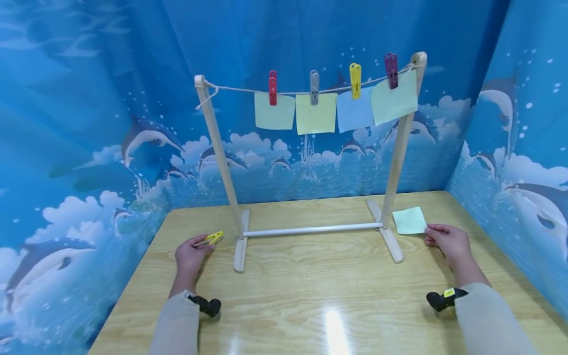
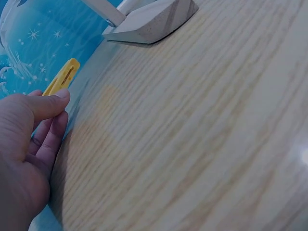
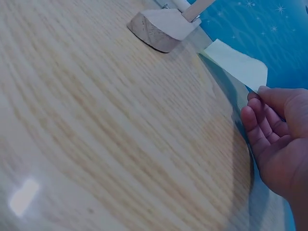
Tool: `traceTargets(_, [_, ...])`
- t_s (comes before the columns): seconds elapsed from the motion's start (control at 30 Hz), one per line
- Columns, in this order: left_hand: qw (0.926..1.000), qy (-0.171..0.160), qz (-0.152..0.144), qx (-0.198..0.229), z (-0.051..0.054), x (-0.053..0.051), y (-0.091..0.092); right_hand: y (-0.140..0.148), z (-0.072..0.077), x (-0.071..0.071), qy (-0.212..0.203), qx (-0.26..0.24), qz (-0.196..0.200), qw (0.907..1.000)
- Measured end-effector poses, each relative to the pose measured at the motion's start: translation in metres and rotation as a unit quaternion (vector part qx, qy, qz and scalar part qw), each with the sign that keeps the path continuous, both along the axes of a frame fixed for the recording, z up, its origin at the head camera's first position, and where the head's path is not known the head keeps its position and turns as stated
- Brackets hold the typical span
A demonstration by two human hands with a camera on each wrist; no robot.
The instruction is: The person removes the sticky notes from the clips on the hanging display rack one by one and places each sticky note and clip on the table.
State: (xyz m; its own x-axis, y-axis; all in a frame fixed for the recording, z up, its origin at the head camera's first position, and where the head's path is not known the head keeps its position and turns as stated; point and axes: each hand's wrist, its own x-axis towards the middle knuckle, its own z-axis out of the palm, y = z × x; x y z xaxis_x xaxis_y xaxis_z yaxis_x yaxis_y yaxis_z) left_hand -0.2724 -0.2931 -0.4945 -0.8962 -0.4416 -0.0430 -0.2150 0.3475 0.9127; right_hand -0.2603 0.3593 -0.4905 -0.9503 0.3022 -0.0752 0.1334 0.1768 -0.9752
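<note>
Okay, pinch paper [image 1: 409,221] lightly at the corner to avoid creasing; grip yellow peg [image 1: 216,236] firmly against twisting. Left hand [image 1: 192,255]: thumb and fingers closed on peg, left of stand [image 1: 221,155]. Right hand [image 1: 451,244]: pinching paper's near-right corner, right of stand. Peg's long axis roughly left-right, free end toward stand. Paper squarish, no clear long axis, extends left and away.

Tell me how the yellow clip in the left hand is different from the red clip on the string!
The yellow clip is pinched in the left hand; the red clip grips the string. The yellow clip slants, while the red clip stands nearly upright. The yellow clip holds no paper, but the red clip holds a pale green sheet. Both are clothespins.
</note>
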Motion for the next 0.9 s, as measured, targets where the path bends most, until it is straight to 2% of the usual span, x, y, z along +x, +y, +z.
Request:
traceTargets(0.17, [0.9996,-0.021,-0.011,-0.014,-0.0007,-0.005,-0.0015,0.0001,-0.0015,-0.003,-0.004,0.023,-0.013,0.9996])
traceTargets(0.4, [0.9975,-0.032,-0.04,-0.048,-0.0041,-0.0065,-0.0021,0.002,-0.0064,-0.0063,-0.043,0.083,-0.044,0.9947])
traceTargets(0.53, [0.9952,-0.043,-0.056,-0.068,-0.0035,-0.0053,-0.0021,-0.0002,-0.0063,-0.0055,-0.044,0.125,-0.047,0.99])
traceTargets(0.7, [0.993,-0.047,-0.067,-0.085,-0.002,-0.0029,-0.0015,-0.002,-0.0066,-0.005,-0.063,0.183,-0.052,0.9797])
traceTargets(0.9, [0.9929,-0.043,-0.076,-0.08,0.0003,-0.0013,-0.0008,-0.0034,-0.0075,-0.005,-0.067,0.2,-0.062,0.9754])
